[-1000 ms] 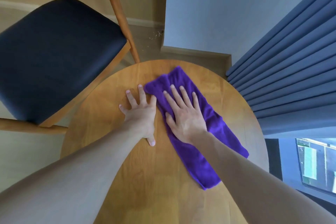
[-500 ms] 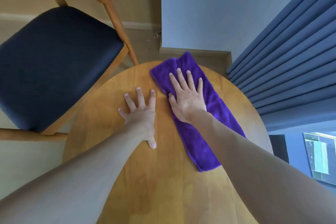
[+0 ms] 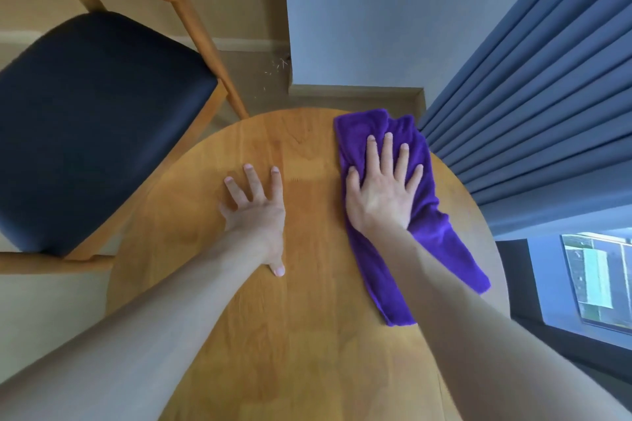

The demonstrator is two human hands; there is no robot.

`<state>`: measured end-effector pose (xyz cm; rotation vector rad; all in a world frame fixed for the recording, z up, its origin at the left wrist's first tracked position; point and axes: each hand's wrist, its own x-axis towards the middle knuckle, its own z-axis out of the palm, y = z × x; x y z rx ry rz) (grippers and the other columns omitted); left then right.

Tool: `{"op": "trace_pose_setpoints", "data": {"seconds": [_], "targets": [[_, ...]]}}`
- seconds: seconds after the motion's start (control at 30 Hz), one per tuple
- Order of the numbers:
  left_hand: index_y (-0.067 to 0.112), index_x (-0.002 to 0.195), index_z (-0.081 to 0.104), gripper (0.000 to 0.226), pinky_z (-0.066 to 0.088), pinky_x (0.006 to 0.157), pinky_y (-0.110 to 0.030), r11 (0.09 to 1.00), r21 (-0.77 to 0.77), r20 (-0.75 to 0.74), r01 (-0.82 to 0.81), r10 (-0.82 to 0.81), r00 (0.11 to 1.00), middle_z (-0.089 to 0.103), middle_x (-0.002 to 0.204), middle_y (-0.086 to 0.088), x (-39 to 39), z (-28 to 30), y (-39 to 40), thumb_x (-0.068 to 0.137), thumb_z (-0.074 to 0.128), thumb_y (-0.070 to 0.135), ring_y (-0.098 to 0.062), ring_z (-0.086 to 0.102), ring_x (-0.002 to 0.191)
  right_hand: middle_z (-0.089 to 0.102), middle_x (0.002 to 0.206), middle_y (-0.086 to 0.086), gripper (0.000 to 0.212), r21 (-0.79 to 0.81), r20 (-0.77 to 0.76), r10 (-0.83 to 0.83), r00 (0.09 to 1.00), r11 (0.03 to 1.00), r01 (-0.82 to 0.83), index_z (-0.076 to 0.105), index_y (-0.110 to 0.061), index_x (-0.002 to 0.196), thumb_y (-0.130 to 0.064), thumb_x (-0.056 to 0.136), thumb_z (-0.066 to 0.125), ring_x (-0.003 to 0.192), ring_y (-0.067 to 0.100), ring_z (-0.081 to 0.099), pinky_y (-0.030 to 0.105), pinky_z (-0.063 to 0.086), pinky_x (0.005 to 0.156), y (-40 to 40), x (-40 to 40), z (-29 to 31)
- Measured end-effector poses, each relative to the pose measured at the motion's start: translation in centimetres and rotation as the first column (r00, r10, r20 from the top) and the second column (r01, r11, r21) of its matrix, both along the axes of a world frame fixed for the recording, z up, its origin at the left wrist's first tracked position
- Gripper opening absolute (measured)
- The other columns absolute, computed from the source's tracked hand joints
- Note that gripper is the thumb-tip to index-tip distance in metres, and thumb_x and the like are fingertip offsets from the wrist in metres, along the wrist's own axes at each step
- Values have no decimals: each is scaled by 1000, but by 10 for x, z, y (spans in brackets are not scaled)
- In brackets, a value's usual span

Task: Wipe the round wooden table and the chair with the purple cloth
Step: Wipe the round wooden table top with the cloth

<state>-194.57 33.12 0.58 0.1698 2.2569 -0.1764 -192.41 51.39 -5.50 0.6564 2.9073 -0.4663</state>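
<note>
right hand (image 3: 381, 190) flat on purple cloth (image 3: 434, 232), left hand (image 3: 256, 212) splayed on table (image 3: 307, 335)

The round wooden table (image 3: 307, 335) has lots of bare wood in the middle and near the person — a hand could slide there with nothing in the way. Two things lie on top: the left hand (image 3: 256, 215), flat on the wood, and the purple cloth (image 3: 434, 236) on the right side, with the right hand (image 3: 383, 195) flat on it. Between the two hands is an open strip. On the left, the chair (image 3: 95, 123) stands just beside the table's edge. On the far right the blue curtain (image 3: 533, 106) hangs close — little room there.
</note>
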Motion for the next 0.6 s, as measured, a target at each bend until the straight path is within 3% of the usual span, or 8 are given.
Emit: {"op": "trace_pose_setpoints", "data": {"seconds": [0.07, 0.17, 0.27, 0.33, 0.43, 0.53, 0.6], "targets": [[18, 155, -31, 150, 17, 121, -67, 994, 67, -60, 82, -78, 995, -38, 159, -19, 11, -1, 8, 71, 93, 30, -45, -22, 152, 1, 174, -4, 67, -26, -31, 70, 997, 997, -71, 11, -31, 165, -52, 102, 19, 159, 25, -6, 55, -6, 126, -20, 14, -1], [17, 160, 2, 126, 19, 118, -70, 967, 216, -149, 138, -107, 983, -17, 169, -7, 26, -4, 29, 73, 87, 48, -36, -18, 155, 3, 174, -5, 64, -11, -40, 389, 921, 921, -389, 13, -30, 165, -49, 104, 22, 159, 24, -5, 53, -3, 127, -15, 56, -3], [23, 160, -5, 140, 12, 117, -73, 957, 188, -125, 220, -199, 972, -26, 167, -6, 29, -5, 51, 63, 89, 59, -41, -24, 152, 5, 173, -6, 65, 52, -28, 471, 882, 882, -469, 14, -31, 164, -52, 104, 26, 160, 23, 0, 54, 3, 127, 28, 92, -6], [36, 157, -18, 148, 12, 116, -75, 956, 177, -86, 236, -223, 971, -40, 160, -8, 28, -7, 60, 61, 93, 54, -45, -28, 150, 4, 173, -7, 69, 93, -5, 356, 934, 931, -354, 12, -34, 164, -56, 101, 29, 160, 24, 0, 55, 4, 127, 56, 102, -5], [43, 152, -31, 155, 14, 114, -76, 961, 163, -56, 222, -215, 975, -47, 155, -12, 26, -7, 68, 61, 95, 48, -49, -29, 148, 1, 173, -7, 73, 71, 12, 40, 999, 997, -41, 9, -36, 164, -60, 98, 29, 159, 24, -5, 55, -3, 127, 63, 87, -4], [46, 150, -32, 156, 12, 114, -77, 967, 170, -57, 192, -185, 981, -49, 154, -12, 28, -8, 70, 60, 96, 43, -48, -31, 147, -2, 174, -3, 74, 22, 2, -200, 980, 979, 200, 10, -30, 165, -56, 97, 25, 159, 26, -7, 57, -5, 126, 35, 54, -6], [47, 150, -31, 156, 11, 114, -78, 969, 168, -52, 182, -176, 983, -50, 153, -13, 28, -8, 71, 61, 97, 41, -47, -33, 147, -3, 174, -1, 73, -24, -11, -240, 971, 971, 240, 9, -27, 165, -52, 98, 24, 159, 26, -9, 57, -7, 125, 18, 40, -4]]}}
